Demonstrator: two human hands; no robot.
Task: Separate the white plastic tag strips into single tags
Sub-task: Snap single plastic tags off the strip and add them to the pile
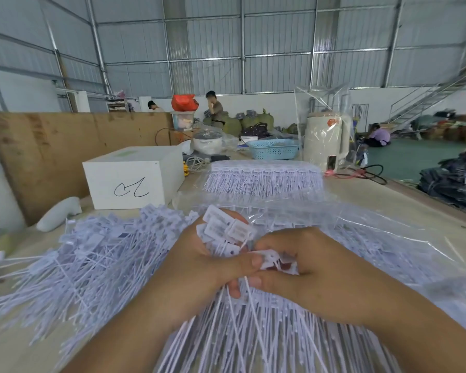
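Hands, two, bare, met at the centre of the frame above a wooden table (pixel 404 195). Left hand (pixel 199 262): fingers curled round a bunch of single tags (pixel 221 227), whose rectangular heads fan out above the fist and whose thin tails hang below it toward the bottom edge. Right hand (pixel 304 267): thumb and fingers pinched on the end of a tag strip (pixel 277 261), held touching the left thumb.

Loose tags (pixel 92 254): a wide heap spread over the left half of the table, tails pointing to the lower left. Bagged strips (pixel 361 238): covered in clear plastic, laid to the right of and behind the hands. Further strip bundle (pixel 262 177): also wrapped, set farther back at centre.

White box (pixel 132 179): placed left of centre behind the heap, a black scribble marked on its front. Plywood sheet (pixel 51 152): stood upright behind the box, at the left. Blue basket (pixel 273 149), lidded white pot (pixel 207 141) and cream appliance (pixel 326 141), the last wrapped in clear plastic: ranged along the far end of the table.

Background: corrugated metal walls, a staircase at upper right, three persons seated, dark folded garments (pixel 452 181) stacked at the right edge.
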